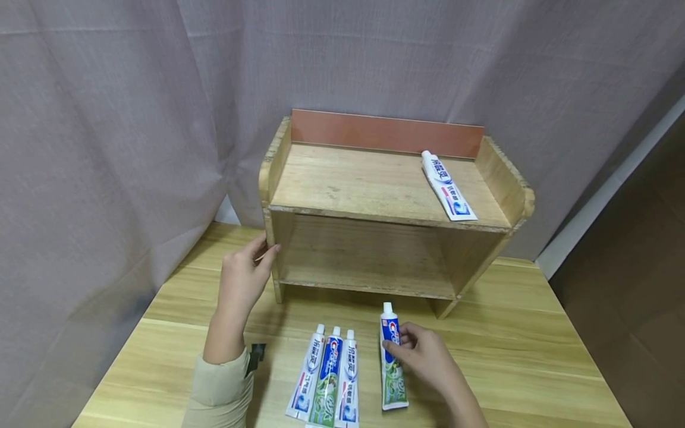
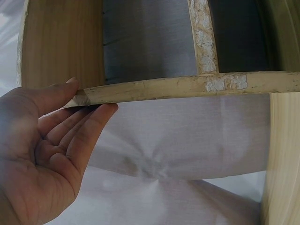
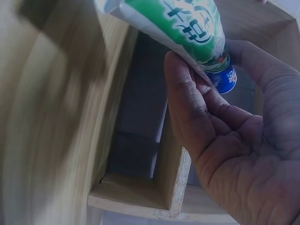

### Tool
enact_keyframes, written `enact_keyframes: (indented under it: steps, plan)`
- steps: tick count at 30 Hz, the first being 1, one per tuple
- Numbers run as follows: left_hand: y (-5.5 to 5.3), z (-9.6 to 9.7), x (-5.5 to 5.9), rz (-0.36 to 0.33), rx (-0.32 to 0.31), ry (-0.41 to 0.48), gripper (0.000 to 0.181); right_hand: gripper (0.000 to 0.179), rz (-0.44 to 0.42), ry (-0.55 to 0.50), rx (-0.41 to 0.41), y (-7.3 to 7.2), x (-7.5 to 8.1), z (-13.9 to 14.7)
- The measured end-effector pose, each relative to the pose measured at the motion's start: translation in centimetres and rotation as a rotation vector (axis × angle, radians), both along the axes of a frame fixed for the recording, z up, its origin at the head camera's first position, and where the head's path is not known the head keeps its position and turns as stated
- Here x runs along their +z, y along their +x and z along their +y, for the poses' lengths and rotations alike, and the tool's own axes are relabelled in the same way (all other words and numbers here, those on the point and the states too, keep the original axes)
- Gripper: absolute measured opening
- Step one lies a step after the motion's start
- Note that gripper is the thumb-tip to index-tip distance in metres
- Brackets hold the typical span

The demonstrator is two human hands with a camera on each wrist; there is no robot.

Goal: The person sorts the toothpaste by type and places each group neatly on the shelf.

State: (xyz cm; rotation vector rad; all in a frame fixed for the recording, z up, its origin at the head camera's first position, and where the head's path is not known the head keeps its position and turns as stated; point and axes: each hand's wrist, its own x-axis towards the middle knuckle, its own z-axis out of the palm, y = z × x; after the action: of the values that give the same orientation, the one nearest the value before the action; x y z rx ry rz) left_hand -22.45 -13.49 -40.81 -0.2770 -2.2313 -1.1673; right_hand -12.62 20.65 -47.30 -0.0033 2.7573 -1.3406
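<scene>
A small wooden shelf [image 1: 369, 255] stands on the table. My left hand [image 1: 245, 272] grips the front edge of its left side panel, thumb on one face and fingers on the other, as the left wrist view [image 2: 56, 136] also shows. My right hand [image 1: 428, 353] pinches a blue and green Crest toothpaste tube [image 1: 393, 362] between thumb and fingers, cap pointing toward the shelf. In the right wrist view the green end of this tube [image 3: 192, 28] is close to the camera. One white toothpaste tube [image 1: 448, 187] lies on the top board at the right.
Left of the held tube, three tubes lie side by side on the table: a white tube [image 1: 307, 374], a blue and green tube [image 1: 326, 380] and another white tube [image 1: 348, 383]. A grey curtain [image 1: 374, 53] hangs behind the shelf. A brown surface [image 1: 631, 285] borders the table at right.
</scene>
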Motion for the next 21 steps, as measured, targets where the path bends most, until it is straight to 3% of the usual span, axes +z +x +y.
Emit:
enact_keyframes:
  steps: [21]
  plan:
    - [0.02, -0.06, -0.07, -0.003, -0.011, 0.001, 0.027, 0.029, 0.011, 0.027, -0.044, -0.6, 0.86, 0.43]
